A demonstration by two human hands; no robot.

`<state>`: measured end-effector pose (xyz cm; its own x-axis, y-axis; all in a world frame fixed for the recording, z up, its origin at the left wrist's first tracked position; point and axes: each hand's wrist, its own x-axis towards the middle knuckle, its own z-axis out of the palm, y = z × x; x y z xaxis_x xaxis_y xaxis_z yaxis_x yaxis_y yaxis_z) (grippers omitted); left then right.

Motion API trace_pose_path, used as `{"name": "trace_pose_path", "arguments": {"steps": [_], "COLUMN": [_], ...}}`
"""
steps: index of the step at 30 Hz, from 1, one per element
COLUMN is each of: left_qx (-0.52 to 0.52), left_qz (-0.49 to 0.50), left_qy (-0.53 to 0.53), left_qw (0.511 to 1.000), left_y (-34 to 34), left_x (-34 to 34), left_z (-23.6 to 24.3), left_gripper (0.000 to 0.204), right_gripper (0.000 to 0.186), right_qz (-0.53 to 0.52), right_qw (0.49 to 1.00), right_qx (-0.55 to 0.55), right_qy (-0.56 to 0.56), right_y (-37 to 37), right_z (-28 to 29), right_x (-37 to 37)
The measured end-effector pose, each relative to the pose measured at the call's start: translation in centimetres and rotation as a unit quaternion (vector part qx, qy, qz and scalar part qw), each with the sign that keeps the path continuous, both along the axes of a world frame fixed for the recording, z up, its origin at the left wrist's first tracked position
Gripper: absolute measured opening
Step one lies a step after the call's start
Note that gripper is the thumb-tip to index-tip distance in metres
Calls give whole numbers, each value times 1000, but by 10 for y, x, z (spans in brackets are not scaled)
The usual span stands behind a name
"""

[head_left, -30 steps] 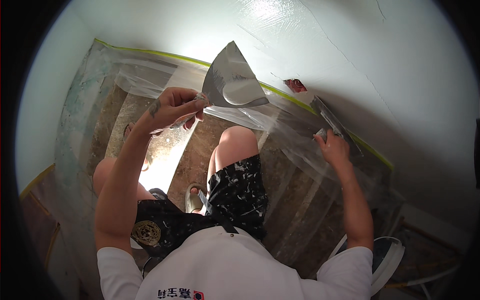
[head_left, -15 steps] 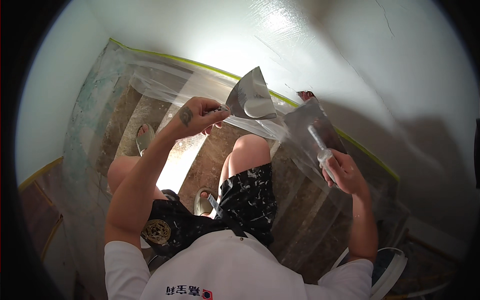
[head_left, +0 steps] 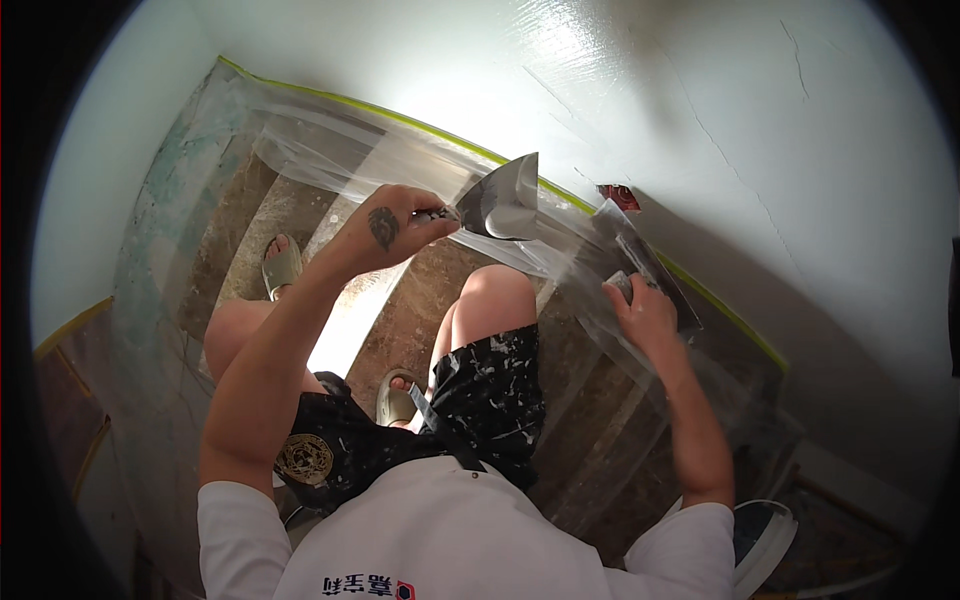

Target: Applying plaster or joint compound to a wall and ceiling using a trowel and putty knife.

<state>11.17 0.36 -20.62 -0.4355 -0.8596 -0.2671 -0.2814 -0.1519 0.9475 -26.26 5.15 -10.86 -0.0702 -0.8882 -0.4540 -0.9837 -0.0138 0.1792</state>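
My left hand (head_left: 402, 228) is closed around the handle of a wide putty knife (head_left: 495, 190). Its flared metal blade carries a lump of white putty (head_left: 512, 222) and is held in front of the wall's lower edge. Farther right, my right hand (head_left: 648, 318) grips a flat, rectangular plastering trowel (head_left: 655, 258). The trowel's blade is tilted, with its long edge close to the white wall (head_left: 700, 120); whether it touches cannot be told. Just beyond the blade's upper corner is a small dark red opening (head_left: 620, 197) in the wall.
Yellow-green tape (head_left: 395, 113) holds clear plastic sheeting (head_left: 330, 160) along the wall's base, over brown steps (head_left: 250, 240). Thin cracks (head_left: 795, 60) run through the wall. A white bucket (head_left: 768, 550) stands at my lower right. My sandalled feet rest on the steps.
My right hand has moved left and slightly forward, and the trowel has turned so its blade shows more edge-on. The putty knife has tilted a little in my left hand.
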Motion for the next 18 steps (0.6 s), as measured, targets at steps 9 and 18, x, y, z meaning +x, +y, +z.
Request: {"name": "trace_pose_path", "arguments": {"steps": [9, 18], "left_qx": [-12, -5], "left_qz": [3, 1], "left_qy": [26, -5], "left_qw": [1000, 1000], "left_y": [0, 0], "left_x": [0, 6], "left_z": [-1, 0], "left_gripper": [30, 31], "right_gripper": [54, 55], "right_qz": [31, 13], "right_qw": [993, 993], "right_qx": [-38, -47], "right_qy": [107, 104], "right_y": [-26, -3], "right_z": [-52, -47], "right_x": [-19, -28]}}
